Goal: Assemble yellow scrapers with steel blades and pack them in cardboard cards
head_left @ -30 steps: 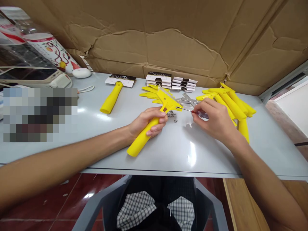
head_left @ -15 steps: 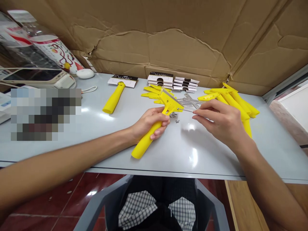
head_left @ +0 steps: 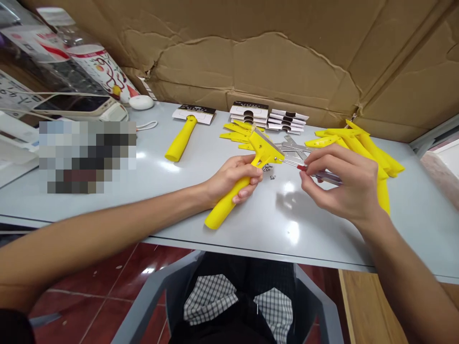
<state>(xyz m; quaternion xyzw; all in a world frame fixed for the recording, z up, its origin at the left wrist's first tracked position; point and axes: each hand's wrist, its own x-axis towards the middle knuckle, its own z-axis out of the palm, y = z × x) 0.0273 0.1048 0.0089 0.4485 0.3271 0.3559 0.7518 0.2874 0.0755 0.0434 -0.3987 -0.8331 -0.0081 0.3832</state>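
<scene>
yellow plastic scraper sits clamped in the left hand; the right hand pinches a red-handled screwdriver at its head, above loose screws on the grey table.

table | yellow scrapers | loose screws | card stacks

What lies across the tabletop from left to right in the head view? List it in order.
Phone → white puck → lone yellow scraper → left hand → loose screws → right hand → pile of yellow handles.
</scene>
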